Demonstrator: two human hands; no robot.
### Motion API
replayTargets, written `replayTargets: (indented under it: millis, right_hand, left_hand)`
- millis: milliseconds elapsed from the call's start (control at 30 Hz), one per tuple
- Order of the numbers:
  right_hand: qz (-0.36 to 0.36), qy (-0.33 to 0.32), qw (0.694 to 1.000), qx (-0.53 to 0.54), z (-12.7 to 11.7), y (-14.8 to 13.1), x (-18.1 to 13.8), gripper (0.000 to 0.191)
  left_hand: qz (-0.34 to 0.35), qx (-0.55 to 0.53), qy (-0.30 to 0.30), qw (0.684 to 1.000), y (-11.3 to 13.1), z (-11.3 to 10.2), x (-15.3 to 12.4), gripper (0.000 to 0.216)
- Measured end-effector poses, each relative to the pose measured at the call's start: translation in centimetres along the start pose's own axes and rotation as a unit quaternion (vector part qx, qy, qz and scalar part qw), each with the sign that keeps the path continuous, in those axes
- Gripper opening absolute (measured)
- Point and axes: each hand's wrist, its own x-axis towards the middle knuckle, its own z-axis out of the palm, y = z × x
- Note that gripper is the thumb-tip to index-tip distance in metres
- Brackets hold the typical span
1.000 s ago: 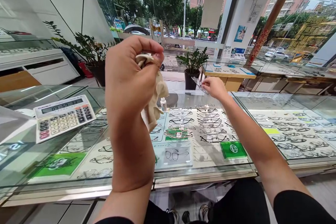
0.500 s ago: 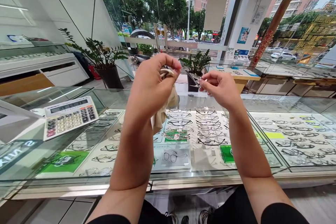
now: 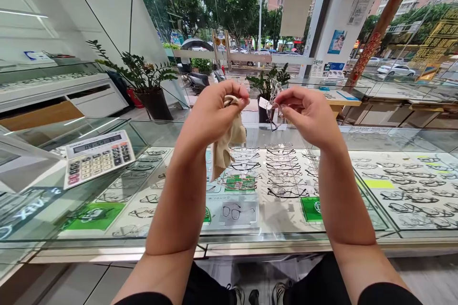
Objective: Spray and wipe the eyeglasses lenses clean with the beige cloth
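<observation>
Two hands [image 3: 213,115] [image 3: 312,116] grip things: left a beige cloth [image 3: 229,142], right clear-lensed eyeglasses [image 3: 275,113].

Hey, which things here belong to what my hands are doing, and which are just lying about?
In hand:
beige cloth, in the left hand
eyeglasses with a white tag, in the right hand

Just lying about:
calculator, on the glass counter
rows of other frames, under the glass
potted plant, beyond the counter

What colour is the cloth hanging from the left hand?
The cloth in the left hand is beige, showing best in the head view.
</observation>
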Motion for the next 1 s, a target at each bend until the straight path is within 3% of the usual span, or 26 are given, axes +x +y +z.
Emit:
replayTargets:
  millis: [367, 667, 800, 1000]
  right_hand:
    - [-0.054, -0.013, 0.998, -0.028, 0.1, -1.0, -0.2, 0.015]
    - [-0.068, 0.004, 0.998, -0.017, -0.1, -0.9, -0.2, 0.015]
    - [-0.076, 0.013, 0.997, -0.008, -0.1, -0.7, -0.1, 0.015]
    - [-0.083, 0.010, 0.996, -0.011, 0.0, -0.8, -0.1, 0.015]
  left_hand:
    - [-0.001, -0.029, -0.057, 0.998, -1.1, 1.1, 0.6, 0.006]
    - [-0.027, -0.082, -0.027, 0.996, -1.4, 1.7, 1.1, 0.003]
    - [-0.047, -0.111, -0.024, 0.992, -1.4, 1.9, 1.2, 0.026]
    - [-0.036, -0.128, -0.022, 0.991, -1.9, 2.3, 1.5, 0.027]
